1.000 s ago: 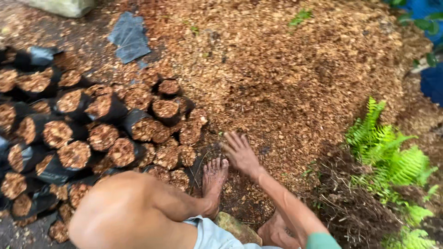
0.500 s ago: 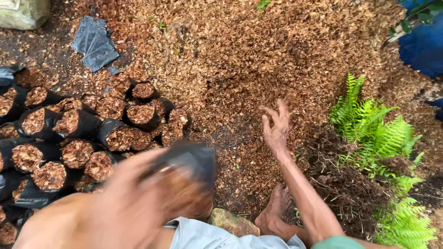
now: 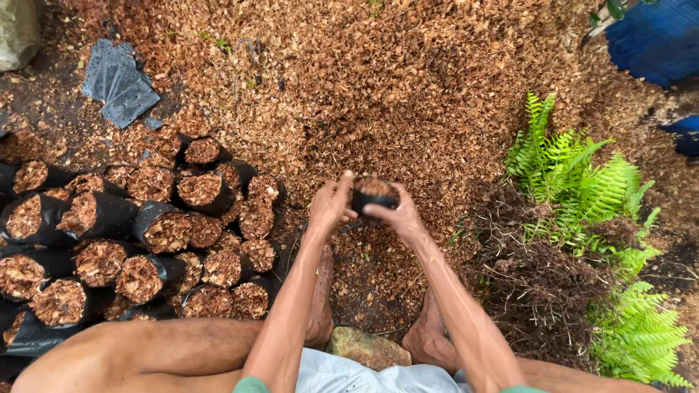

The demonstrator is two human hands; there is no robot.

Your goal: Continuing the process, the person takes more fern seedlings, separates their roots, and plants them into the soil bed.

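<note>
Both hands grip small black plastic grow bag w/ coarse husk.

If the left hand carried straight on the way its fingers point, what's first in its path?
Most likely the small black bag, which the left hand already touches from one side; the right hand holds its other side.

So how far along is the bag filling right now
Done: a cluster of filled black bags stands packed together on the ground at the left. In hand: left hand and right hand hold one small black bag, already topped with chips. Left: a stack of flat empty bags and the big chip pile.
</note>
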